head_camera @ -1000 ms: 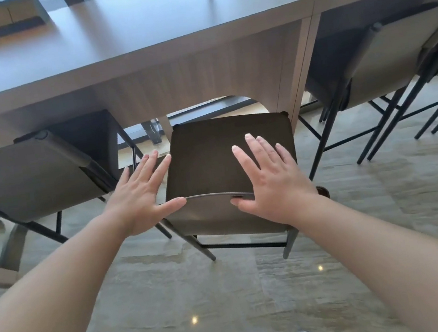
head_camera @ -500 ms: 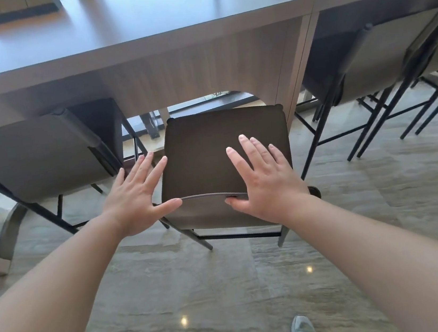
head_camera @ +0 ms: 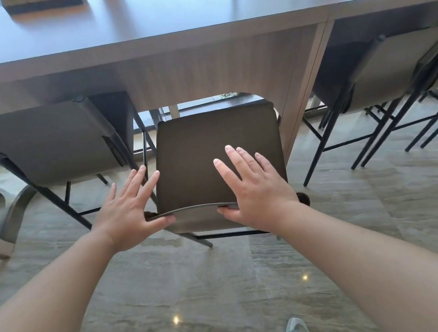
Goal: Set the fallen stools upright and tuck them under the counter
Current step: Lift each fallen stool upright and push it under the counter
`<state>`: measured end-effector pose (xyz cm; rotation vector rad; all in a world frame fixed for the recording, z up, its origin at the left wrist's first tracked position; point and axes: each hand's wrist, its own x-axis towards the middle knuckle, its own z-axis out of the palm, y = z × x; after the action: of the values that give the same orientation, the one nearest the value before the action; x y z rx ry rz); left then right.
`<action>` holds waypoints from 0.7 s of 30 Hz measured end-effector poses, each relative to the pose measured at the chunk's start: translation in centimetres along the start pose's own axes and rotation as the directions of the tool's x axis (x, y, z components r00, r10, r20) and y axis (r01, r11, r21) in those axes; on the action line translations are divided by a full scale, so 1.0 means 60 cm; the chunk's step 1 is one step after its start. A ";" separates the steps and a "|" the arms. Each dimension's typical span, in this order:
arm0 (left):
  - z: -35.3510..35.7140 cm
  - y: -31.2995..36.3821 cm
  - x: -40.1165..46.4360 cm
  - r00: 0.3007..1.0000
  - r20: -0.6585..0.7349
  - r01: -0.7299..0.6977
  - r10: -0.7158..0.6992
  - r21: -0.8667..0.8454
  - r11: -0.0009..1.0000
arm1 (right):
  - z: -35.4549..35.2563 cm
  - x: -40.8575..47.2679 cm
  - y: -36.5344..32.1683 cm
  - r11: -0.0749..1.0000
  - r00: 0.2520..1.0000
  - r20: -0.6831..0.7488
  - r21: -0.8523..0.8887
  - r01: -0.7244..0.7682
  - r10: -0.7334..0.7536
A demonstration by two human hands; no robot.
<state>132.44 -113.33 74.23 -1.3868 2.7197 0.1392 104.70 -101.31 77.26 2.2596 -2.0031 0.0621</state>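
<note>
Pushing from behind, the person has the stool (head_camera: 218, 156) standing upright on the floor (head_camera: 201, 293), its front edge just reaching the cut-out below the surface (head_camera: 137, 20). From the head view, the left hand (head_camera: 130, 211) lies flat with fingers spread, its grip released, the thumb along the backrest's top edge. The right hand (head_camera: 254, 187) does likewise: open palm against the backrest, fingers straight over the seat, holding nothing. So righting looks done for this one; tucking is only part done, with most of the seat well out from under the surface. Neighbouring stools (head_camera: 42, 141) on either side appear tucked already, though whether any others lie fallen out of frame cannot be told.
</note>
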 end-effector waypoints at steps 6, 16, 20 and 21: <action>0.001 0.015 0.007 0.995 -0.020 0.093 -0.094 -0.070 0.993 | -0.005 0.039 0.040 0.999 0.999 0.022 -0.013 0.036 -0.036; -0.010 0.025 0.067 0.985 -0.020 0.166 -0.170 -0.123 0.978 | -0.005 0.103 0.102 0.996 0.996 0.013 -0.027 0.085 -0.085; -0.022 0.036 0.112 0.980 -0.025 0.193 -0.198 -0.128 0.973 | -0.003 0.143 0.145 0.995 0.995 0.016 -0.010 0.099 -0.099; -0.024 0.037 0.125 0.978 -0.026 0.201 -0.205 -0.127 0.971 | -0.001 0.155 0.157 0.995 0.995 0.016 -0.004 0.100 -0.100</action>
<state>126.20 -118.20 74.90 -1.7087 2.6178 0.2730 96.53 -111.55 78.95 2.3609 -1.8917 0.0303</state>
